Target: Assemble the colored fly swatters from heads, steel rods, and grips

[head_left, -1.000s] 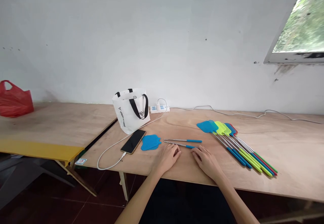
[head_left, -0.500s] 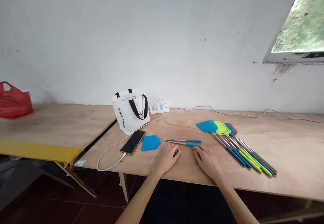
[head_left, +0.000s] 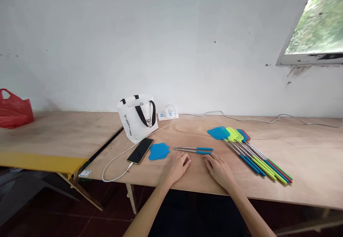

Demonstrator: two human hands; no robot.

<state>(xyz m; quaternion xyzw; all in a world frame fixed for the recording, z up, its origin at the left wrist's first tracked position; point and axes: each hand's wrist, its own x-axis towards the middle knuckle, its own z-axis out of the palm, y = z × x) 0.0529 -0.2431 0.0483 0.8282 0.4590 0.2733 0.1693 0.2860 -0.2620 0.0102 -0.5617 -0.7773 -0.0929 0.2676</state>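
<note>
My left hand [head_left: 176, 167] and my right hand [head_left: 218, 168] lie flat on the plywood table [head_left: 300, 172] near its front edge, fingers stretched out and holding nothing. Just beyond the fingertips lie two thin metal rods with blue grips [head_left: 193, 150]. Left of the rods rest loose blue swatter heads [head_left: 159, 151]. To the right, several assembled fly swatters [head_left: 249, 149] in blue, green and red lie side by side.
A black phone [head_left: 140, 150] on a white cable lies left of the blue heads. Behind it stand a white tote bag [head_left: 137, 117] and a power strip [head_left: 168, 115] by the wall. A second table [head_left: 53, 133] at left carries a red plastic bag [head_left: 13, 109].
None in the hands or objects; only the view has shifted slightly.
</note>
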